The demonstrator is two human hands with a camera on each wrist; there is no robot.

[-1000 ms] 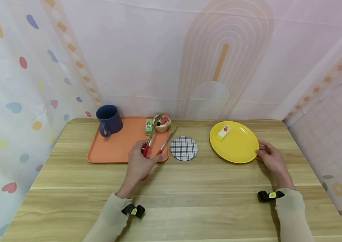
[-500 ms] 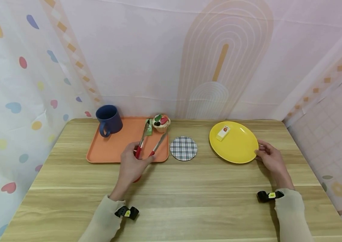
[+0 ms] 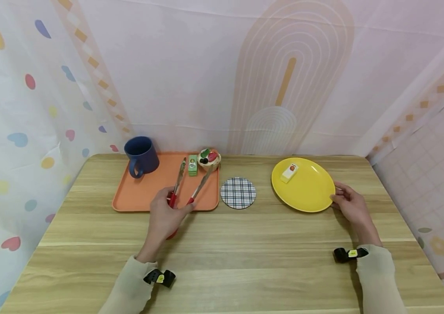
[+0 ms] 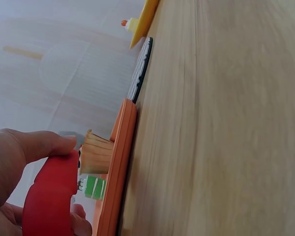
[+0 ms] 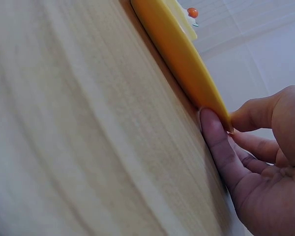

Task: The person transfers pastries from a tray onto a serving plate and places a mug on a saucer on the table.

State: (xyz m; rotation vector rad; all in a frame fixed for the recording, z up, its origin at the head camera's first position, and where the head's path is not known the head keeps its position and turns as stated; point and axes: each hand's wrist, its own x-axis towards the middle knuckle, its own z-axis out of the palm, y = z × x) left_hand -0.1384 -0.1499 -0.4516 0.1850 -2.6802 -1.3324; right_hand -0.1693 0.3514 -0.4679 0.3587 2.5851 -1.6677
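Observation:
My left hand grips red-handled metal tongs over the front of the orange tray. The tips of the tongs stand apart, with the green cake slice just beyond them. Right beside that slice, at the tray's back right corner, is a cupcake topped with fruit. With thumb and fingers my right hand pinches the right rim of a yellow plate. A small white and yellow cake slice lies on the plate's left part.
A dark blue mug stands at the tray's back left corner. Between tray and plate lies a round plaid coaster. A patterned cloth hangs along the back edge of the wooden table.
My left hand has drawn left and slightly back with the tongs, whose tips have moved off the cupcake to around the green cake slice's left. The right hand and plate have stayed put.

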